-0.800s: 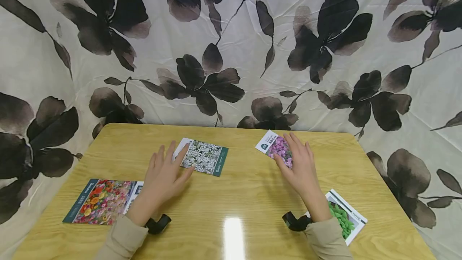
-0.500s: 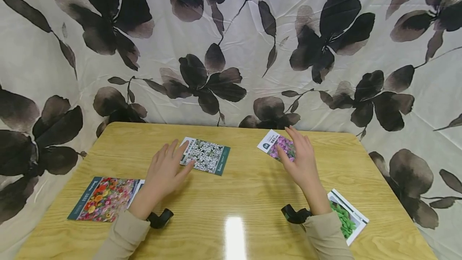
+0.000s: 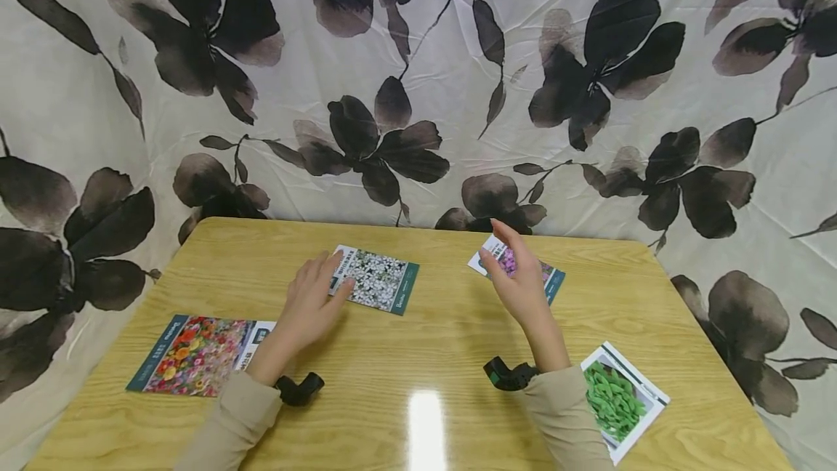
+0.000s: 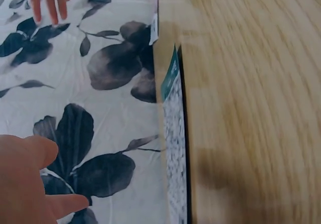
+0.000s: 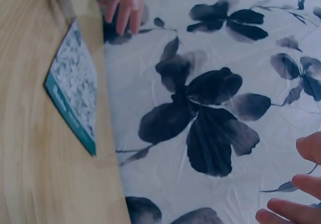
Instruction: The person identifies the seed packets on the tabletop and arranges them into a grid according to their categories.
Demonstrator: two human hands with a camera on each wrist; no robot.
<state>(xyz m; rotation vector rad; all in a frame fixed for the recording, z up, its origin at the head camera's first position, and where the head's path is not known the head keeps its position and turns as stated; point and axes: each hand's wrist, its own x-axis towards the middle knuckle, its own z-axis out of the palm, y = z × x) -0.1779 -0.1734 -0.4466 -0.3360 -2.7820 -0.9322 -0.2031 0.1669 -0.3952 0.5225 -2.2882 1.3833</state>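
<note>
My left hand is over the left end of a seed packet with white flowers, its fingers loosely extended. Whether it touches the packet cannot be told. Farther right, my right hand is over a purple-flower seed packet, partly covering it, with thumb and forefinger apart. Nothing shows between its fingers. In the left wrist view the white-flower packet lies flat beside my left thumb and fingers. The right wrist view has my right fingers spread at the lower right edge, and the white-flower packet.
A larger packet with multicoloured flowers lies at the left, beside my left forearm. Near my right sleeve is a packet picturing green pods or leaves. The wooden table ends at a flower-patterned cloth.
My right hand has shifted left and turned, uncovering the purple packet's right end and more of the green packet. My left hand stays near the white-flower packet. The head view has shifted slightly.
</note>
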